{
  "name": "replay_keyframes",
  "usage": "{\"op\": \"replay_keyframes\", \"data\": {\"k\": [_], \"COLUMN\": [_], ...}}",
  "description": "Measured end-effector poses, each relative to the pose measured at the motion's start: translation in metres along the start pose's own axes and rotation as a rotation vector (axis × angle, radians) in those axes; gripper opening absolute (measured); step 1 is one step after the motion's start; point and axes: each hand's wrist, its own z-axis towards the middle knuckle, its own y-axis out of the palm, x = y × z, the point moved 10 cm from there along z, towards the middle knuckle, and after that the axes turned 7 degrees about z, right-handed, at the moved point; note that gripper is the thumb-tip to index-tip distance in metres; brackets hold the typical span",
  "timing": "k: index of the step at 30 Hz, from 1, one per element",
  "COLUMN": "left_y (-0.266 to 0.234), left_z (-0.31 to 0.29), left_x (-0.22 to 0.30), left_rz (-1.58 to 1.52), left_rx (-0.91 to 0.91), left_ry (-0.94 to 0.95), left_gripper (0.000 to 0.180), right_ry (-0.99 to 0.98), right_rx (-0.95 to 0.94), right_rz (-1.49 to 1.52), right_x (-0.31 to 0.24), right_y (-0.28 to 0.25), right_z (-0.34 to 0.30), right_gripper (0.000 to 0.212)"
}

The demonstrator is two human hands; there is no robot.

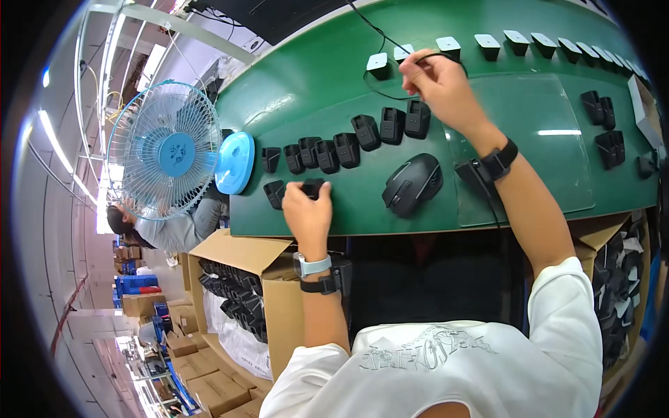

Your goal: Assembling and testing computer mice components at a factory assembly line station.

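My left hand (308, 214) is closed around a small black plastic device (313, 187) near the table's front edge. Just left of it lies another black device (274, 194). Beyond that hand, several similar black devices (346, 149) form a slanting row on the green table. My right hand (437, 82) is raised over the far part of the table, its fingers pinched on a thin black cable (377, 30). Behind its fingers stands a row of black blocks with white tops (378, 64); one is partly hidden. The cable's end is not distinguishable.
A black computer mouse (412, 184) sits mid-table, beside a clear sheet (529, 150). More black devices (610, 148) lie at the right. A blue fan (174, 153) stands at the left. Cardboard boxes of black parts (240, 251) flank me below the table edge. Another person (171, 226) is at far left.
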Motion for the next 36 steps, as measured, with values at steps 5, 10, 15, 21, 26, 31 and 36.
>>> {"op": "replay_keyframes", "data": {"k": [5, 10, 15, 21, 26, 31, 36], "left_y": [-0.02, 0.051, 0.121, 0.123, 0.109, 0.125, 0.091], "left_z": [0.046, 0.164, 0.192, 0.196, 0.161, 0.165, 0.16], "left_x": [0.045, 0.175, 0.233, 0.213, 0.247, 0.251, 0.241], "left_rz": [0.192, -0.148, -0.053, -0.46, -0.435, -0.236, -0.83], "left_rx": [0.291, -0.053, -0.331, -0.362, -0.336, -0.631, -0.588], "left_ry": [0.233, 0.46, 0.457, 0.371, 0.646, 0.749, 0.393], "left_gripper": [0.061, 0.064, 0.051, 0.029, 0.039, 0.045, 0.037], "right_ry": [-0.015, -0.057, 0.03, -0.006, 0.054, 0.043, 0.03], "right_rx": [0.096, 0.187, 0.124, 0.155, 0.073, 0.056, 0.105], "right_rz": [-0.144, -0.282, -0.335, -0.106, -0.256, -0.19, -0.007], "right_x": [0.01, 0.008, 0.01, 0.01, 0.023, 0.017, 0.012], "right_y": [-0.022, -0.038, -0.031, -0.038, -0.031, -0.023, -0.037], "right_z": [0.003, 0.008, 0.004, 0.009, 0.006, 0.008, 0.006], "right_gripper": [0.024, 0.024, 0.014, 0.014, 0.013, 0.014, 0.014]}}
